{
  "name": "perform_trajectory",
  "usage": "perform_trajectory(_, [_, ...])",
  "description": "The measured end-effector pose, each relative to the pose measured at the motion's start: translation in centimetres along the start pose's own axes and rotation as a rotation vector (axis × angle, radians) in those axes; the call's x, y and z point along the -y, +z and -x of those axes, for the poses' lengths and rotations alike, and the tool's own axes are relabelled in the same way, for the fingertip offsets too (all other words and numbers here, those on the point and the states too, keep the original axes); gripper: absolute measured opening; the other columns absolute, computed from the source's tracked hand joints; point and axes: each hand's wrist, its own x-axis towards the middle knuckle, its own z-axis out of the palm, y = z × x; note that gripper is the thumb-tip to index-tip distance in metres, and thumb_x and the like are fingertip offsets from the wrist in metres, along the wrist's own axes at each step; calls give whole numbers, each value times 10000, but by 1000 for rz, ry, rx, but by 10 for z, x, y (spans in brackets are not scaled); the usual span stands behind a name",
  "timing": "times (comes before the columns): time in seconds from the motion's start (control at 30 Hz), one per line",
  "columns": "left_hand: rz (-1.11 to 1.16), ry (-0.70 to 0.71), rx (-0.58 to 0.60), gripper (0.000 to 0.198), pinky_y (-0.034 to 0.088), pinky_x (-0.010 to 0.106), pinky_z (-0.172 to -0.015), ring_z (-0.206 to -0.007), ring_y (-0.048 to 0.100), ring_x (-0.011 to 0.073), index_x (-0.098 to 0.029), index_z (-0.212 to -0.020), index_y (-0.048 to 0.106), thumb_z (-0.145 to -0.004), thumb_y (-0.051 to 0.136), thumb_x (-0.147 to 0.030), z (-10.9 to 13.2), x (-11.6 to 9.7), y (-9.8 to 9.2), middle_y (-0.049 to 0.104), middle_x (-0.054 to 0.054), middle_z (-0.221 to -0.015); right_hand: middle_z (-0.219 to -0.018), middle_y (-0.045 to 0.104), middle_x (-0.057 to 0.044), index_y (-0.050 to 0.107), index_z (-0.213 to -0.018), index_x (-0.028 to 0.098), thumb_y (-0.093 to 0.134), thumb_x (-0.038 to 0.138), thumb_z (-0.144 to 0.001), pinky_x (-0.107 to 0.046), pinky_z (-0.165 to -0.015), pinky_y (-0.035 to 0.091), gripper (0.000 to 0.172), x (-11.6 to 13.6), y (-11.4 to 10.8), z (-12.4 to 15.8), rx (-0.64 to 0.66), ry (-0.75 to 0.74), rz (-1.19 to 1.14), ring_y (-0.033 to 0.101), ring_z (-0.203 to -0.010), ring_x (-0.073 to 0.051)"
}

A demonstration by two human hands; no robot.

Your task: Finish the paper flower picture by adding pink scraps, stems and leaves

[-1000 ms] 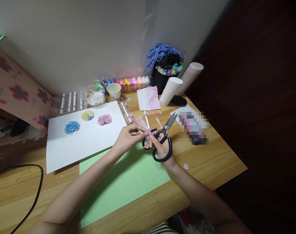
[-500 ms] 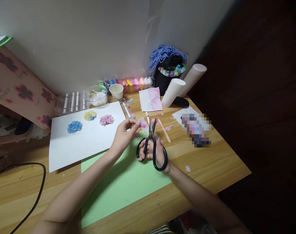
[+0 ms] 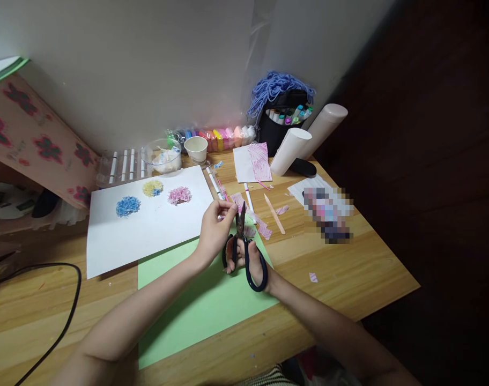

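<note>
One pale green rectangular sheet of paper [image 3: 188, 321] lies nearest on the brown wood-grain table [image 3: 341, 289], below the left forearm and the right hand. The right hand [image 3: 256, 264] grips a pair of metal scissors with large black loop handles [image 3: 240, 229], its thumb and fingers at the loops and the blades a little apart, pointing away from the body. Small, shallow closings would suit fine snipping better than one full squeeze, and a relaxed wrist should steady the tips.

Just past the handles, the left hand [image 3: 214, 224] has thumb and forefinger pinched together right beside the blades. It seems to hold a small piece of paper there, too hidden to make out. This is the delicate spot: fingertips are best set back from the cutting line, pressing only enough to stop the piece twisting.

Beyond, to the right, loose scraps of pink-streaked white paper [image 3: 264, 231] lie near a flat pale wooden stick [image 3: 275, 215]. On the left, a large white sheet [image 3: 135, 246] bears three ruffled tufts, the nearest a blue one [image 3: 127, 206]; cutting clear of them should avoid brushing them. Farther back are a white paper square half shaded in pink [image 3: 252, 162] and a black pen holder [image 3: 282, 134].
</note>
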Motion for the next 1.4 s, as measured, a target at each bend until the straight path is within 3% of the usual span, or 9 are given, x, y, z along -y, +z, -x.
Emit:
perform_trajectory(0.33, [11, 20, 5, 168, 462, 242, -684, -754, 556, 125, -166, -836, 560, -835, 566, -334, 3, 5, 4, 592, 16, -816, -488, 439, 60, 437, -760, 198, 291, 905, -606, -253, -470, 487, 738, -8, -1, -3, -29, -24, -40, 465, -399, -94])
perform_trajectory(0.57, [34, 6, 4, 193, 470, 237, -669, -732, 557, 123, -168, -826, 552, -827, 573, -361, 2, 6, 4, 591, 12, -801, -426, 403, 85, 439, -745, 197, 318, 886, -624, -194, -374, 405, 709, -15, -4, -3, -52, -71, 9, 421, -333, -78])
perform_trajectory(0.83, [25, 12, -19, 216, 480, 246, -673, -739, 571, 132, -164, -839, 564, -822, 576, -379, -4, 7, -1, 601, 26, -816, -376, 406, 89, 447, -711, 197, 420, 875, -583, -191, -324, 370, 690, -10, -1, -5, -94, 52, -89, 414, -296, -88])
perform_trajectory(0.93, [-75, 57, -29, 200, 475, 251, -652, -727, 582, 140, -163, -848, 576, -837, 552, -361, -10, 11, -7, 620, 32, -821, -381, 446, 55, 454, -687, 194, 229, 922, -588, -240, -360, 435, 769, 2, -3, -8, -28, 192, -234, 466, -314, -120])
perform_trajectory(1.1, [-424, 169, 119, 155, 448, 276, -644, -678, 603, 161, -184, -860, 621, -855, 511, -293, -19, 21, -15, 670, 34, -814, -452, 513, 5, 514, -719, 163, 99, 894, -656, -319, -492, 512, 843, 22, -10, -8, 98, 405, -456, 536, -407, -149])
perform_trajectory(1.17, [-570, 246, 168, 148, 441, 290, -666, -702, 605, 176, -186, -886, 628, -855, 505, -261, -21, 22, -17, 673, 46, -841, -453, 506, 7, 519, -723, 164, 148, 888, -669, -324, -504, 512, 815, 25, -12, -7, 81, 354, -467, 530, -413, -150])
perform_trajectory(1.4, [-936, 408, 300, 89, 421, 325, -715, -848, 554, 233, -174, -867, 643, -811, 581, -206, -21, 20, -19, 614, 84, -899, -433, 462, 26, 504, -676, 189, 289, 870, -663, -334, -499, 514, 714, 39, -25, -9, -188, 30, -406, 491, -397, -150])
